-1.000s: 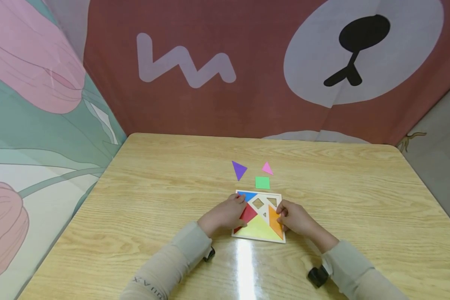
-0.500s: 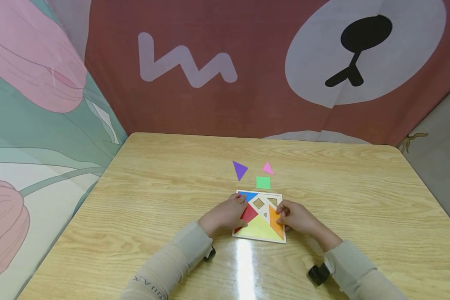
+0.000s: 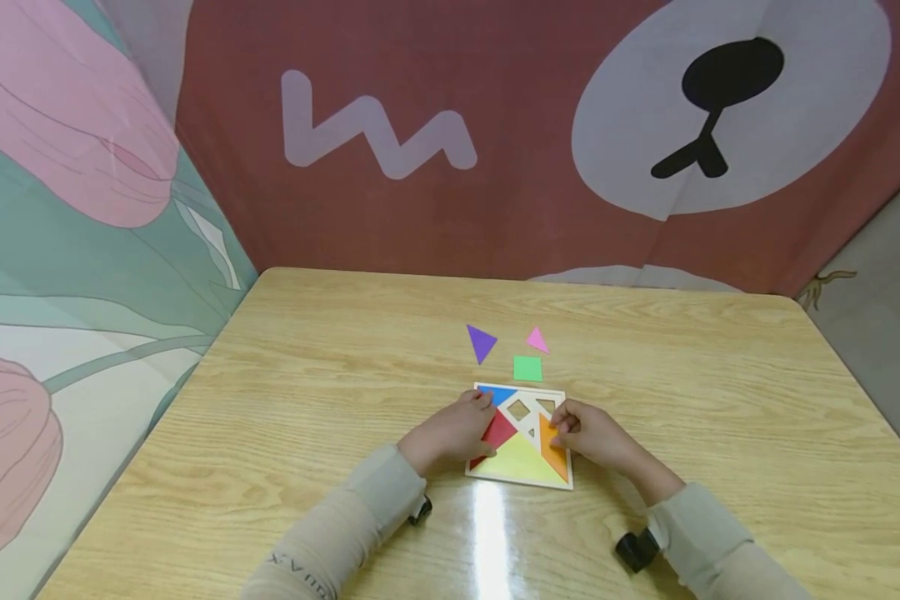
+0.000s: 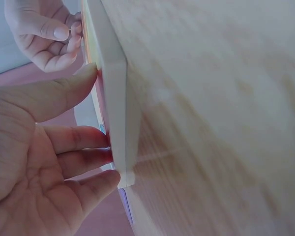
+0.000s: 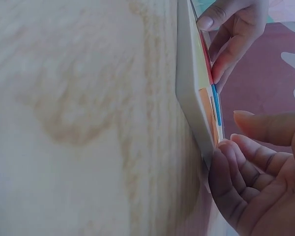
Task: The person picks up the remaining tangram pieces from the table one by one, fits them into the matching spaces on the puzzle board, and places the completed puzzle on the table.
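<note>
A square wooden tangram board (image 3: 534, 416) lies on the table between my hands. It bears a blue triangle (image 3: 506, 393), a red piece (image 3: 501, 430), a large yellow triangle (image 3: 516, 463) and an orange parallelogram (image 3: 552, 454). Cut-outs show at its upper right. My left hand (image 3: 456, 429) rests its thumb and fairly straight fingertips on the board's left side, over the red and blue pieces. At the right edge, my right hand (image 3: 591, 435) touches the orange piece and rim with loosely bent fingers. Its thumb (image 5: 253, 127) stands off the board in the right wrist view.
Beyond the board lie a purple triangle (image 3: 482, 343), a pink triangle (image 3: 537, 340) and a green square (image 3: 527, 368). The wood-grain table (image 3: 307, 358) reaches back to a printed cloth (image 3: 517, 167).
Both hands stay at the board almost unmoved. The right fingers shift very slightly at its right edge. The head view has tilted a little.
</note>
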Demonstrator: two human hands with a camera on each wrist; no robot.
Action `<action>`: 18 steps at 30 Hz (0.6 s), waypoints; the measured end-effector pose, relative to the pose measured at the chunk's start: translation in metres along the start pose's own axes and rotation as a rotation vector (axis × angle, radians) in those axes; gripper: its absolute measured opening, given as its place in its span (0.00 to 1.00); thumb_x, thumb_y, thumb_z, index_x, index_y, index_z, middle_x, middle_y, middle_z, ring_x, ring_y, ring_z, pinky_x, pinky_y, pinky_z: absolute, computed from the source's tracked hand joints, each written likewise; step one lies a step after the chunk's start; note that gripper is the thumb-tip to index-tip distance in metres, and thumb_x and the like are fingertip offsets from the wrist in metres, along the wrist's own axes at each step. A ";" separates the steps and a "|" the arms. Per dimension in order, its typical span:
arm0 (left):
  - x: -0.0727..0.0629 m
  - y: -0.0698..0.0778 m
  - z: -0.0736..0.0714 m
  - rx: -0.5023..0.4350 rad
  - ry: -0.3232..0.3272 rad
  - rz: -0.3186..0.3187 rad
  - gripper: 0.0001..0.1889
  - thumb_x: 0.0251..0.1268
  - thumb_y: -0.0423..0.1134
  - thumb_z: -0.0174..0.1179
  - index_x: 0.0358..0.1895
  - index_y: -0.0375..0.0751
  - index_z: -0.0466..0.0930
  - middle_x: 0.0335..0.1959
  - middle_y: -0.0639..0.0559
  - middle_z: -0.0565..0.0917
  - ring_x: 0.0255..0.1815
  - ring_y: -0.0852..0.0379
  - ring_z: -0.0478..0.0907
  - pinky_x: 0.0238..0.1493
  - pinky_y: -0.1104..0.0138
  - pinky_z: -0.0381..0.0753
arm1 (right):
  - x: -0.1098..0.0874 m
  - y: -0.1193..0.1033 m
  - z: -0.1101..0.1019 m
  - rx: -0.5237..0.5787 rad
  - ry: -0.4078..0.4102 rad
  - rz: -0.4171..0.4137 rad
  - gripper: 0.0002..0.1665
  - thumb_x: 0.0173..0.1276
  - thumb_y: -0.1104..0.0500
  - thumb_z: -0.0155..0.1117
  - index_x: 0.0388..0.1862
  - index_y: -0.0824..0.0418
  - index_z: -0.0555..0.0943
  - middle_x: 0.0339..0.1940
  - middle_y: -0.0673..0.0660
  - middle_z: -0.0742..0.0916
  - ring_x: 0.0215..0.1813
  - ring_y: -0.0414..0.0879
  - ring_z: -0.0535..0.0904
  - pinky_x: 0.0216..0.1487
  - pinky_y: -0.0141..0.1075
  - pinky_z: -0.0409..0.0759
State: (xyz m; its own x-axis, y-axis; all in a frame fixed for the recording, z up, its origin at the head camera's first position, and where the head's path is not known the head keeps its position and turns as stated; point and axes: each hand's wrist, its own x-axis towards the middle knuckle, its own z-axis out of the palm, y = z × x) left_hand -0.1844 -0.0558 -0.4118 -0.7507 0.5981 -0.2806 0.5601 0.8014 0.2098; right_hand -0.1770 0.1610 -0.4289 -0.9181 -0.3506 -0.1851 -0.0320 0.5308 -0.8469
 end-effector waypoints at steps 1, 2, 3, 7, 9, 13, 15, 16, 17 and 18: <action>0.000 0.000 0.000 0.000 0.001 0.002 0.33 0.54 0.48 0.57 0.60 0.33 0.60 0.63 0.42 0.57 0.64 0.47 0.50 0.61 0.68 0.52 | 0.000 0.000 0.000 -0.005 0.004 -0.001 0.09 0.52 0.71 0.60 0.32 0.69 0.71 0.24 0.55 0.74 0.27 0.45 0.69 0.22 0.28 0.70; 0.000 0.000 0.000 -0.002 -0.001 0.002 0.33 0.54 0.48 0.57 0.61 0.32 0.60 0.63 0.42 0.57 0.64 0.47 0.49 0.61 0.67 0.52 | 0.000 0.000 0.000 -0.004 0.007 0.001 0.09 0.51 0.71 0.60 0.32 0.69 0.72 0.24 0.55 0.74 0.28 0.45 0.69 0.23 0.28 0.70; -0.001 0.000 0.000 -0.004 -0.004 0.002 0.33 0.55 0.48 0.56 0.61 0.32 0.60 0.64 0.42 0.56 0.64 0.47 0.49 0.61 0.67 0.52 | 0.000 0.000 0.000 -0.008 0.007 -0.002 0.09 0.52 0.71 0.60 0.32 0.69 0.72 0.25 0.55 0.74 0.29 0.45 0.69 0.24 0.28 0.70; -0.001 0.000 0.000 -0.011 -0.004 -0.001 0.33 0.55 0.48 0.57 0.61 0.32 0.60 0.63 0.42 0.57 0.64 0.48 0.49 0.61 0.67 0.52 | 0.002 -0.001 -0.001 -0.006 0.007 -0.002 0.09 0.52 0.71 0.60 0.33 0.69 0.72 0.26 0.55 0.74 0.30 0.46 0.69 0.27 0.29 0.71; -0.001 0.001 0.000 -0.010 -0.005 -0.002 0.33 0.54 0.48 0.57 0.61 0.32 0.60 0.63 0.42 0.57 0.64 0.48 0.49 0.62 0.68 0.52 | 0.002 -0.002 -0.001 -0.010 0.009 -0.005 0.09 0.53 0.71 0.60 0.33 0.69 0.72 0.26 0.55 0.75 0.30 0.45 0.69 0.28 0.29 0.72; 0.000 0.001 -0.001 0.002 -0.004 -0.002 0.33 0.54 0.48 0.57 0.61 0.33 0.60 0.63 0.42 0.57 0.64 0.48 0.49 0.62 0.68 0.51 | 0.003 -0.005 -0.002 -0.031 0.013 -0.037 0.09 0.53 0.70 0.60 0.34 0.69 0.72 0.27 0.55 0.75 0.31 0.45 0.70 0.28 0.30 0.72; 0.000 0.001 0.000 0.006 -0.003 -0.001 0.33 0.54 0.48 0.57 0.61 0.33 0.60 0.63 0.42 0.57 0.64 0.48 0.49 0.62 0.68 0.51 | 0.004 -0.006 -0.003 -0.031 0.011 -0.052 0.09 0.54 0.70 0.59 0.34 0.70 0.72 0.27 0.55 0.75 0.31 0.45 0.70 0.27 0.30 0.72; 0.000 0.001 0.000 0.009 -0.001 0.000 0.33 0.54 0.48 0.57 0.61 0.33 0.60 0.63 0.42 0.57 0.64 0.48 0.49 0.62 0.68 0.51 | 0.004 -0.006 -0.003 -0.027 0.010 -0.054 0.09 0.54 0.69 0.59 0.34 0.70 0.72 0.27 0.55 0.75 0.30 0.45 0.69 0.27 0.30 0.72; 0.001 0.000 0.000 0.010 0.000 0.000 0.33 0.54 0.48 0.57 0.61 0.33 0.60 0.63 0.42 0.57 0.64 0.48 0.49 0.62 0.68 0.51 | 0.005 -0.006 -0.003 -0.020 0.010 -0.055 0.09 0.54 0.69 0.59 0.34 0.70 0.72 0.27 0.55 0.75 0.30 0.45 0.69 0.26 0.30 0.73; 0.001 0.000 0.000 0.012 0.001 0.001 0.33 0.54 0.48 0.57 0.61 0.33 0.60 0.63 0.42 0.57 0.64 0.48 0.49 0.62 0.68 0.51 | 0.005 -0.006 -0.003 -0.014 0.010 -0.054 0.09 0.54 0.69 0.59 0.34 0.70 0.72 0.27 0.55 0.75 0.30 0.45 0.69 0.26 0.30 0.73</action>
State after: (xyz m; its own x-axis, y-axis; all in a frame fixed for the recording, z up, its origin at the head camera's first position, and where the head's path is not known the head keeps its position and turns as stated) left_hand -0.1847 -0.0552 -0.4124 -0.7506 0.5987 -0.2795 0.5649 0.8009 0.1983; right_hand -0.1826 0.1582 -0.4233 -0.9189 -0.3712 -0.1339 -0.0873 0.5221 -0.8484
